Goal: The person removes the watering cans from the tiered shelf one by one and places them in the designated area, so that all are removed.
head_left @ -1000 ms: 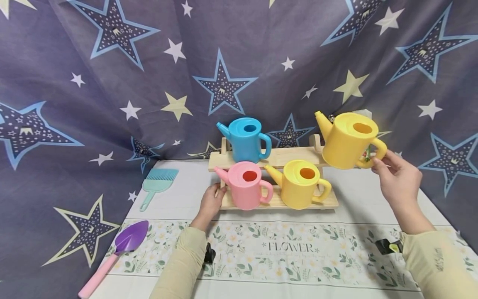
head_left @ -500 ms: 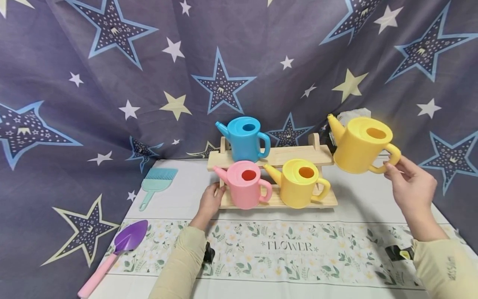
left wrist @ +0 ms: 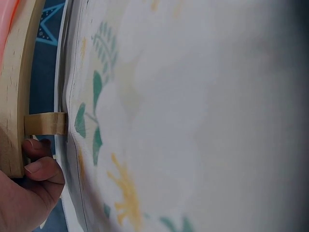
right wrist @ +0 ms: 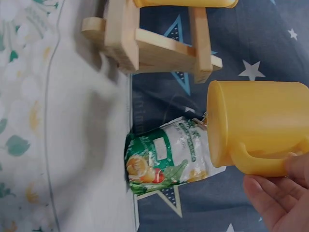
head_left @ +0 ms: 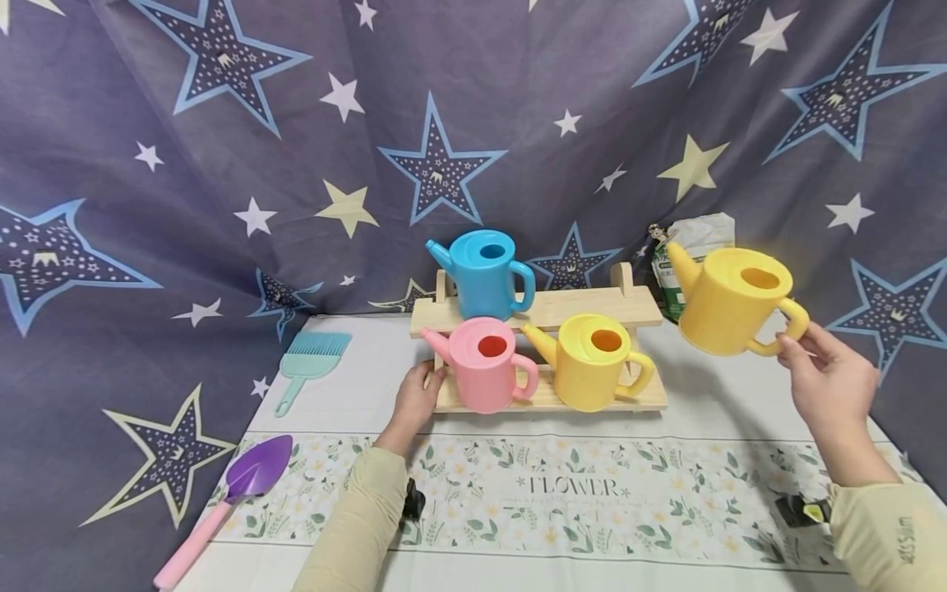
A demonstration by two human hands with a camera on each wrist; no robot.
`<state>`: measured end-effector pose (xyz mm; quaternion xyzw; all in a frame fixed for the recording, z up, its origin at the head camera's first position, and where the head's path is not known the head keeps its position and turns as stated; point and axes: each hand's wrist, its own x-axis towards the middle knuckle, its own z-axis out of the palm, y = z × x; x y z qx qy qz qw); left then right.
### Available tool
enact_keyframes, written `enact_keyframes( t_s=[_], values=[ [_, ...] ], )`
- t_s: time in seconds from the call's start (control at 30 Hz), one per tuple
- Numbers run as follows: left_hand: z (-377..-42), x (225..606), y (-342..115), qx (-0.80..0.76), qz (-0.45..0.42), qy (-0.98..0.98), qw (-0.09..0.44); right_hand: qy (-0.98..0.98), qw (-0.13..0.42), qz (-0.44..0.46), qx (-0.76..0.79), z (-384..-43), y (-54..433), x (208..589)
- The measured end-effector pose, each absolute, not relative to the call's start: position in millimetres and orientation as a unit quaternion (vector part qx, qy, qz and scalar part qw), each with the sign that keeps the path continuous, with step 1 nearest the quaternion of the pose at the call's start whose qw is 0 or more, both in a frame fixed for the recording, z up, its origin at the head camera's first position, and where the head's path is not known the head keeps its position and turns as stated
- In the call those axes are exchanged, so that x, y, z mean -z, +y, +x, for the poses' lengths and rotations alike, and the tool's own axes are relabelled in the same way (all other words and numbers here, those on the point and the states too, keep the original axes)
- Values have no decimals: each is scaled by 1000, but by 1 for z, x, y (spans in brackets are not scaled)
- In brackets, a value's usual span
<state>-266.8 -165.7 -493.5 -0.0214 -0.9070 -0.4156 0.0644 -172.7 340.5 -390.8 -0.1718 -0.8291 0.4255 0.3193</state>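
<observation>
My right hand [head_left: 836,390] pinches the handle of a yellow watering can [head_left: 732,302], lifted off to the right of a two-tier wooden shelf [head_left: 577,311]. Its spout points left. My left hand [head_left: 417,400] holds the left end of the lower board; in the left wrist view, curled fingers [left wrist: 41,169] tuck under the wooden shelf's edge [left wrist: 12,96]. On the lower tier stand a pink watering can [head_left: 484,374] and a second yellow watering can [head_left: 589,374]. A blue watering can [head_left: 482,284] is on the upper tier, at its left.
Behind the lifted can, a green and white bag [right wrist: 166,157] leans at the starry curtain [head_left: 296,107]. On the left lie a teal brush [head_left: 311,362] and a purple trowel [head_left: 259,467] with a pink handle. A flower-printed cloth [head_left: 562,534] covers the table.
My right hand has carried the yellow watering can to the right and slightly down, away from the upper tier, uncovering more of the bag. The left hand stays at the shelf.
</observation>
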Motion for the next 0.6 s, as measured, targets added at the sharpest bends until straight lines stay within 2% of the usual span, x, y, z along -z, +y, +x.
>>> enact_keyframes(
  t_s=[0.4, 0.6],
  values=[
    [-265, 492, -163, 446, 3, -894, 32, -831, 276, -204, -437, -176, 351, 412],
    [-266, 492, -164, 446, 5, -894, 33, -847, 255, -211, -417, -182, 351, 426]
  ],
)
